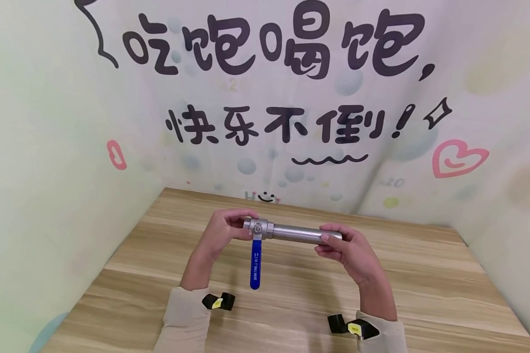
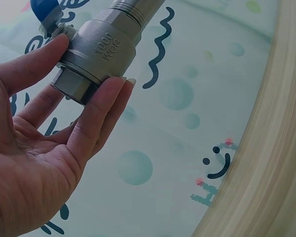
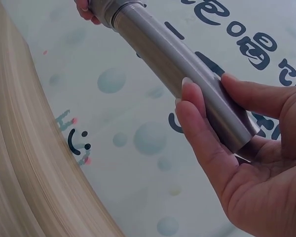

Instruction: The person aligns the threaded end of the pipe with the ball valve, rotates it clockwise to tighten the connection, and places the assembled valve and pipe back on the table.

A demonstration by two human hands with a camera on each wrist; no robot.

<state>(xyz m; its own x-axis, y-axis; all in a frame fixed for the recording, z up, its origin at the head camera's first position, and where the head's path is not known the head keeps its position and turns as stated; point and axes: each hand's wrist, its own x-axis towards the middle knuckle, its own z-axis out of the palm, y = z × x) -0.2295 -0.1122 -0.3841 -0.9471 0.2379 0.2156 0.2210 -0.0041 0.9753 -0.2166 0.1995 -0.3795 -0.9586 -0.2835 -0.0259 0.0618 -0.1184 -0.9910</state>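
Observation:
A silver ball valve (image 1: 259, 228) with a blue lever handle (image 1: 255, 264) is held above the table by my left hand (image 1: 221, 233). Thumb and fingers pinch the valve body around its free hex end, as the left wrist view shows. From the valve's other end a plain metal pipe (image 1: 297, 234) runs to the right, nearly level. My right hand (image 1: 346, 247) grips the pipe near its far end, thumb on one side and fingers on the other. Some thread (image 2: 130, 12) shows where pipe meets valve. The lever points toward me, across the pipe.
Beneath both hands lies a wood-grain table (image 1: 282, 304). Behind it hangs a pale backdrop (image 1: 247, 181) with large dark characters, and more pale walls stand at both sides. Black wrist cameras (image 1: 218, 301) sit at the cuffs.

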